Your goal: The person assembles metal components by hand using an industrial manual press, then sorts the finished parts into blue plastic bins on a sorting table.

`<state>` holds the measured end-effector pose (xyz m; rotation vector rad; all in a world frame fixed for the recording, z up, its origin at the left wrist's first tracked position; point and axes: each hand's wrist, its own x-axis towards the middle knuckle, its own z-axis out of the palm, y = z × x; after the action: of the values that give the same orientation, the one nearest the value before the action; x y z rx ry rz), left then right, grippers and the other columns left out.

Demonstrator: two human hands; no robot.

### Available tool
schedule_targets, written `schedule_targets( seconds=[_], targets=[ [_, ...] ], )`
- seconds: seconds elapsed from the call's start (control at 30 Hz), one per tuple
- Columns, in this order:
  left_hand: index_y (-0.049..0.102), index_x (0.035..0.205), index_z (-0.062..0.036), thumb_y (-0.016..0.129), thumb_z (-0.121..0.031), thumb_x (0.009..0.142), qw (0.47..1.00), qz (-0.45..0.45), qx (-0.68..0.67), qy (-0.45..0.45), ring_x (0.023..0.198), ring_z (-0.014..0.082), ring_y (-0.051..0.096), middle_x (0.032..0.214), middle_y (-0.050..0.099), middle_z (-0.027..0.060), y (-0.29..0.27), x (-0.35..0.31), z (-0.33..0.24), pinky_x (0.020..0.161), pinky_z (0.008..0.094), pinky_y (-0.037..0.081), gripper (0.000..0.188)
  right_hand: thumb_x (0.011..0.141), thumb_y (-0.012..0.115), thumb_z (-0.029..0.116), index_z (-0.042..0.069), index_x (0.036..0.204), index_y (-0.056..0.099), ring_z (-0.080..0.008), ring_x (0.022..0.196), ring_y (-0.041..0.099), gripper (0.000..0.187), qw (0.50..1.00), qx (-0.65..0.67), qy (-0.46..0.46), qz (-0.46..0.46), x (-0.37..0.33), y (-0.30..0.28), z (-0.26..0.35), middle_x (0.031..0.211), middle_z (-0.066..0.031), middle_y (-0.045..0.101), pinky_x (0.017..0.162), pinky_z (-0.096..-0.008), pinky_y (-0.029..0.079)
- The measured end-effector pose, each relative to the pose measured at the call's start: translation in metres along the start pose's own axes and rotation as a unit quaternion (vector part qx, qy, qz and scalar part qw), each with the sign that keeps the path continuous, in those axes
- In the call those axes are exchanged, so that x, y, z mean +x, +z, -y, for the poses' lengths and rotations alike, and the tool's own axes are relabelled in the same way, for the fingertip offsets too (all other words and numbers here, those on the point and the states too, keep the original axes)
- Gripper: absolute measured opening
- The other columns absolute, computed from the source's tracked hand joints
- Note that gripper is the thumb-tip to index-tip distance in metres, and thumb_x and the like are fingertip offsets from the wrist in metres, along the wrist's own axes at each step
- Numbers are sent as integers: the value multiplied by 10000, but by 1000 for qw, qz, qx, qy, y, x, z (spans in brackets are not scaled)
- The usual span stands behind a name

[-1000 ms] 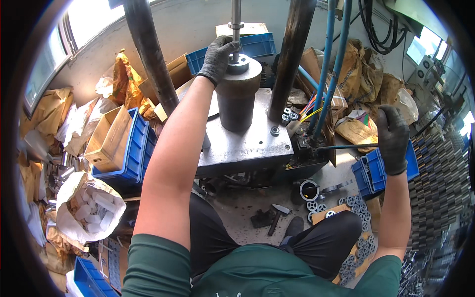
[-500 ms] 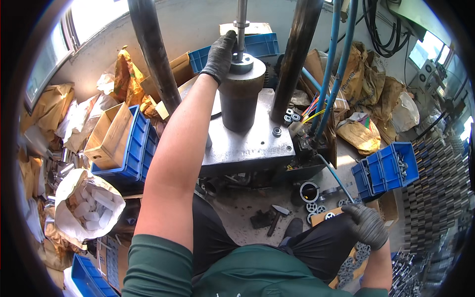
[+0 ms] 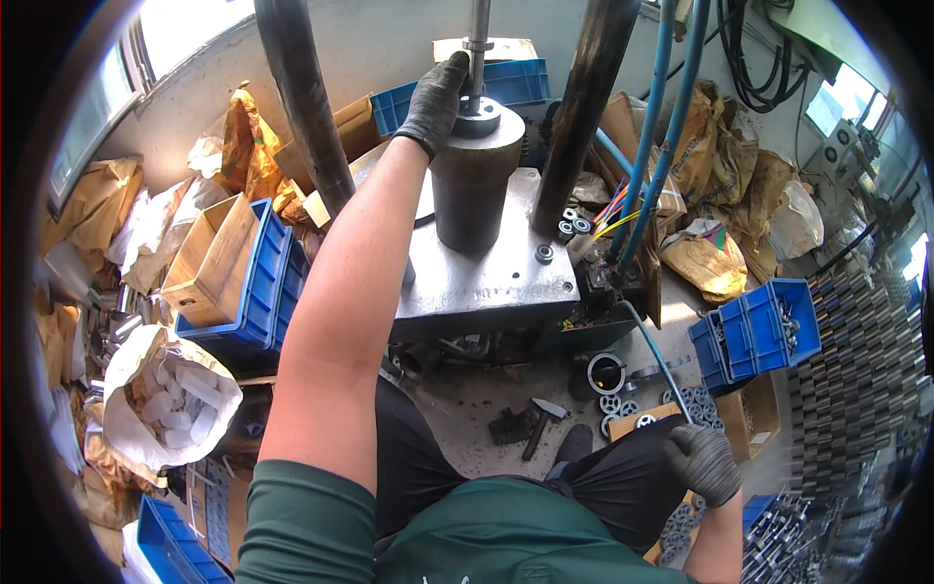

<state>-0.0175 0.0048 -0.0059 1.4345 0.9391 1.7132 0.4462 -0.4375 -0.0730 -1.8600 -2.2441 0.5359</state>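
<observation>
My left hand (image 3: 431,105), in a dark grey glove, reaches up to an upright steel rod (image 3: 479,63) with a collar on it. The hand is closed against the rod's left side, and its fingertips are partly hidden. Under the rod, a dark ring with holes (image 3: 481,119) sits on top of a thick steel cylinder (image 3: 475,195), which stands on the metal press table (image 3: 467,292). At the lower right my right hand (image 3: 702,462), gloved too, is closed round the end of a thin blue lever (image 3: 659,358).
Two dark columns (image 3: 309,107) and blue hoses (image 3: 657,127) flank the cylinder. Blue bins (image 3: 754,331) of metal parts stand at the right, and a wooden box (image 3: 209,263) rests on blue crates at the left. A hammer (image 3: 542,426) and toothed rings (image 3: 696,404) lie on the floor.
My right hand has moved left and slightly toward me, with the lever's end in it. My left hand stays at the rod, a little higher in the picture.
</observation>
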Motion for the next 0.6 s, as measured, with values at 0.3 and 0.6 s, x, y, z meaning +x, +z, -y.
schedule_targets(
  seconds=[0.3,0.6],
  targets=[
    [751,1045,-118,677,-579,1062,999,15,-24,-17,796,132,668,899,727,25,4,-10,-13,781,305,564,468,939,702,248,31,970,770,-429,900,726,230,998,-52,-5,40,5,-16,3,915,-205,738,818,-507,577],
    [763,1071,-86,648,-635,1065,999,31,45,1,808,125,658,887,716,18,2,-8,-11,792,296,550,562,910,713,200,36,1224,777,-413,1033,750,360,999,31,-16,-33,22,-47,6,1167,-223,765,913,-474,600]
  ],
)
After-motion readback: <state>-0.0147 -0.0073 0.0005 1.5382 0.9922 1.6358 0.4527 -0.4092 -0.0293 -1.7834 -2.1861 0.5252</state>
